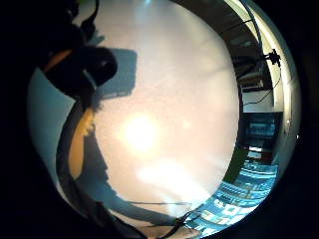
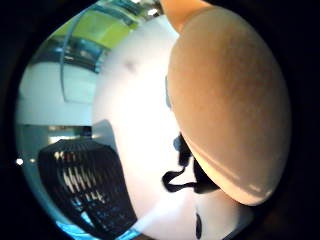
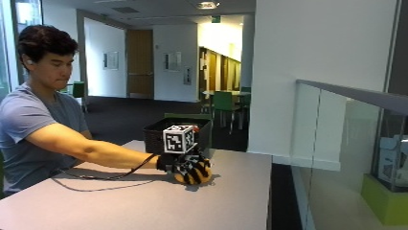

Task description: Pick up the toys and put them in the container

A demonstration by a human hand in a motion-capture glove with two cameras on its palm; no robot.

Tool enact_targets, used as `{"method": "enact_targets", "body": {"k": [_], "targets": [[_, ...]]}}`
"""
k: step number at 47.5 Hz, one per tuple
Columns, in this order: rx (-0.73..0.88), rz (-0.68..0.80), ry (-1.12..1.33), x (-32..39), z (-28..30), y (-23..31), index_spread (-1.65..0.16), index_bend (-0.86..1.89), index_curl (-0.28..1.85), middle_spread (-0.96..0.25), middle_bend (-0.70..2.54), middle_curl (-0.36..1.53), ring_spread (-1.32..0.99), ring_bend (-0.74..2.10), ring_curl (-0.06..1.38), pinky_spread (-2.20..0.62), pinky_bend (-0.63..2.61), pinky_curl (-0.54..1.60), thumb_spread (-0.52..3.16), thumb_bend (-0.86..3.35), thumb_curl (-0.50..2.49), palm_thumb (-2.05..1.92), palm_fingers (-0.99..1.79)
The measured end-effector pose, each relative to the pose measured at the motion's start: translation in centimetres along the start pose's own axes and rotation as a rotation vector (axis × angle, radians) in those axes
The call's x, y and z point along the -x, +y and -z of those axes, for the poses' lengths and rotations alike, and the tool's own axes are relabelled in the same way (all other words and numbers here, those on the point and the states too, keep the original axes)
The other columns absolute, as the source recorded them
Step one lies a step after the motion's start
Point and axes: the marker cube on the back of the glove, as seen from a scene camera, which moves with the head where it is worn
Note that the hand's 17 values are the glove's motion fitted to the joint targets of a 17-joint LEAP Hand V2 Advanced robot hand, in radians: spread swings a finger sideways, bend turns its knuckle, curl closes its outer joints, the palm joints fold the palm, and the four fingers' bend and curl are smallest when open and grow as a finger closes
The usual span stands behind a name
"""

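- Bench (image 3: 127, 206): one, pale and bare apart from the basket, the toy and the hand; it carries everything within the person's reach.
- Basket (image 3: 156, 136): one black mesh container at the bench's far edge, just behind the hand, so the carry looks short. I can't see inside it.
- Right hand (image 3: 185, 167): one gloved hand, low in front of the basket, its fingers (image 3: 199, 168) curled over the toy, seemingly to lift it.
- Toy (image 3: 191, 177): one visible, orange-yellow and rounded, held at the bench surface just in front of the basket, close against the palm.
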Motion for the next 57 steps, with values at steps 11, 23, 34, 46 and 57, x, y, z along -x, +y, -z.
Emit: {"method": "enact_targets", "body": {"k": [11, 23, 34, 46, 57], "targets": [[0.052, -0.073, 0.024, 0.2, 1.4, 0.8, -0.36, 0.15, 0.12, -0.22, 0.37, 0.4, -0.32, 1.12, 0.48, -0.35, 1.3, 0.35, 1.38, 0.22, 0.36, 0.43, 0.69], [0.035, -0.09, 0.051, 0.1, 8.8, 2.1, -0.38, 0.17, 0.13, -0.38, 0.5, 0.51, -0.4, 1.18, 0.52, -0.4, 1.25, 0.39, 1.13, 0.26, 0.52, 0.66, 0.89], [-0.118, -0.097, 0.037, 2.0, 22.6, 3.6, -0.4, 0.17, 0.13, -0.46, 0.5, 0.58, -0.43, 1.17, 0.52, -0.41, 1.22, 0.41, 0.96, 0.23, 0.63, 0.7, 0.88], [-0.213, 0.012, -0.008, 9.5, 29.9, 6.9, -0.4, 0.16, 0.13, -0.51, 0.46, 0.64, -0.45, 1.17, 0.53, -0.42, 1.21, 0.42, 0.86, 0.2, 0.72, 0.71, 0.88], [-0.224, 0.438, -0.095, 21.9, 31.6, 13.2, -0.4, 0.16, 0.13, -0.54, 0.43, 0.71, -0.45, 1.16, 0.53, -0.43, 1.2, 0.43, 0.81, 0.18, 0.79, 0.72, 0.87]]}}
